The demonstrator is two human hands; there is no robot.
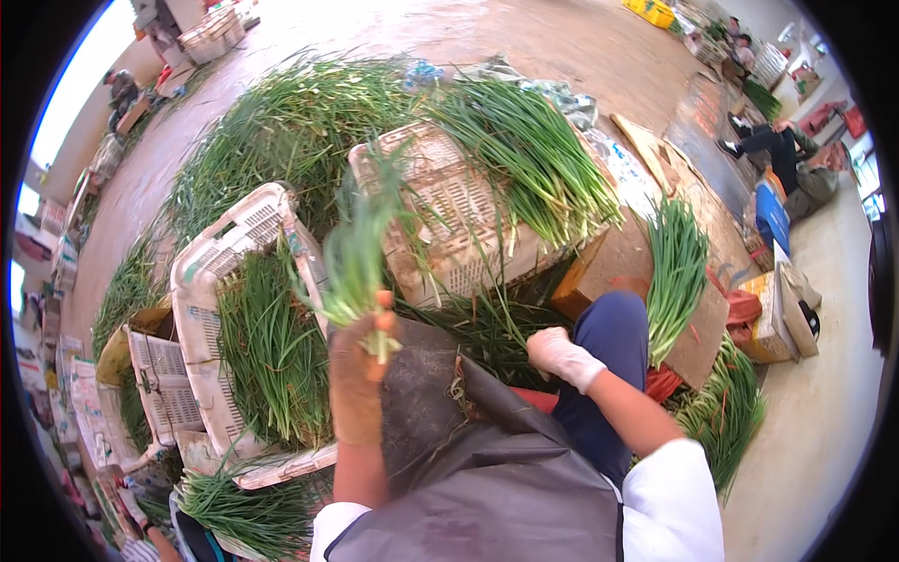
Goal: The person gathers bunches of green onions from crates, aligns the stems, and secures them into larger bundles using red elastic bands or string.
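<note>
My left hand point(358, 365), in a brown glove with orange on the fingers, is closed around a bunch of spring onions point(361, 253). The bunch stands upright, pale stem ends down by the fingers, its leaves blurred by motion. Over by my raised knee, my right hand point(552, 354) in a whitish glove is curled closed. A thin green leaf runs up to its fingers, but what lies inside them is hidden. Ahead, a thick pile of spring onions point(534, 155) rests on an upturned white plastic crate point(426, 173). Loose greens point(468, 328) lie below that crate.
At my left a tilted white crate point(192, 323) holds more spring onions point(272, 347). Behind it spreads a large heap of greens point(290, 122). To the right, a bundle point(676, 276) leans on a brown board point(698, 342), near a cardboard box point(763, 318). Other people sit farther off.
</note>
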